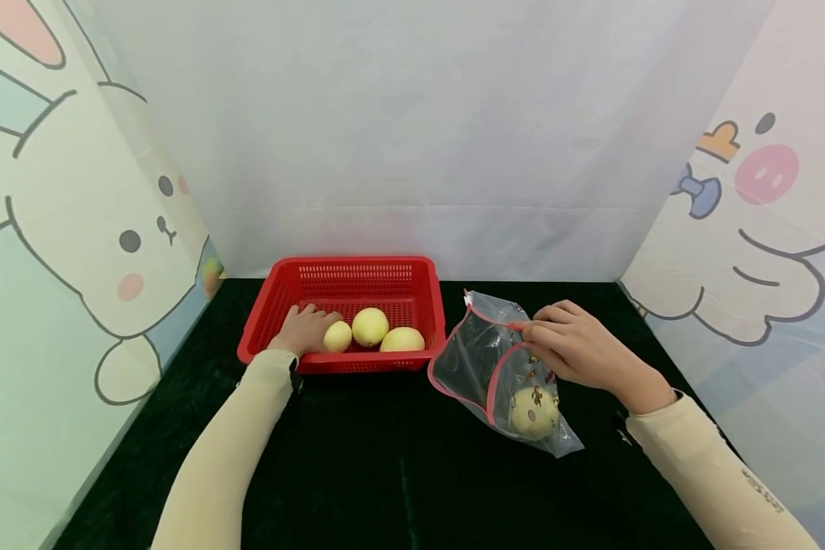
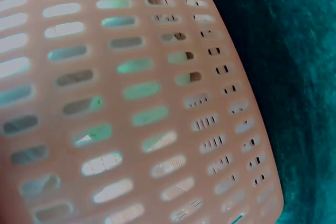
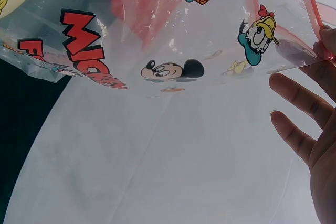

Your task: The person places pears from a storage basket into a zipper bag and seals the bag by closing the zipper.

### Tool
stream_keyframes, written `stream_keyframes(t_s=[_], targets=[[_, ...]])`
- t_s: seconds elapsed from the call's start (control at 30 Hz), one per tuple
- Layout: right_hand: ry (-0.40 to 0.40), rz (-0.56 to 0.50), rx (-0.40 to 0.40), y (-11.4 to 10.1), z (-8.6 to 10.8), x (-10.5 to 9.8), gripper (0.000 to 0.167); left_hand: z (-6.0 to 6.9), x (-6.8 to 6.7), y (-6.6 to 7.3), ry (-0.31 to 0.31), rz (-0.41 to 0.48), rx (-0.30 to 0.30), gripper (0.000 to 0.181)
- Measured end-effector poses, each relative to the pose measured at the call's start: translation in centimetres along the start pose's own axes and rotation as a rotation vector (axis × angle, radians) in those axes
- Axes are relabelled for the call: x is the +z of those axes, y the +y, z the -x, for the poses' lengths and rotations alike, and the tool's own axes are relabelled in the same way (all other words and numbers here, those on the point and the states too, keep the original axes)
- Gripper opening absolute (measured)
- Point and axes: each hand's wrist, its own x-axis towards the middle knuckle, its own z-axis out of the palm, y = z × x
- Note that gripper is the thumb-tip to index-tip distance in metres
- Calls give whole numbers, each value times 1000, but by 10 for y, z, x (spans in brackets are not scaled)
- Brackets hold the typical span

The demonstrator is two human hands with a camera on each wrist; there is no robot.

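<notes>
My left hand (image 1: 305,330) reaches into the left part of a red plastic basket (image 1: 435,305), against a pale yellow, apple-like fruit (image 1: 338,337). Its thumb and grip are hidden. Two more such fruits, one in the middle (image 1: 370,327) and one at the right (image 1: 402,340), lie beside it. Slotted basket wall (image 2: 113,121) fills most of the left wrist view. My right hand (image 1: 567,344) pinches the pink-trimmed edge of a clear plastic bag (image 1: 464,363) with cartoon prints, its mouth spread toward the basket. Inside the bag sits one pale yellow fruit (image 1: 535,412).
A dark green cloth (image 1: 357,473) covers the table under the basket and bag. Behind stands a white cloth backdrop (image 1: 412,137). Printed panels with a rabbit (image 1: 96,260) and a pig (image 1: 763,229) flank the table on either side.
</notes>
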Motion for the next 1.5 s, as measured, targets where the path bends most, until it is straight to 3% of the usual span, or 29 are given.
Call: stream_keyframes(t_s=[0.4, 0.67, 0.8, 1.07, 1.5], targets=[[13, 0, -20, 1, -1, 1, 34, 2, -5, 0, 67, -6, -24, 77], [-2, 16, -25, 0, -2, -1, 33, 7, -22, 5, 215, -7, -23, 77], [-3, 31, -31, 0, -2, -1, 34, 7, -35, 11, 259, -4, -4, 78], [0, 31, -37, 0, -2, -1, 33, 12, -54, 38, 355, -12, 104, 76], [11, 13, -24, 1, -1, 1, 35, 22, -78, 94, 514, -2, 363, 71]])
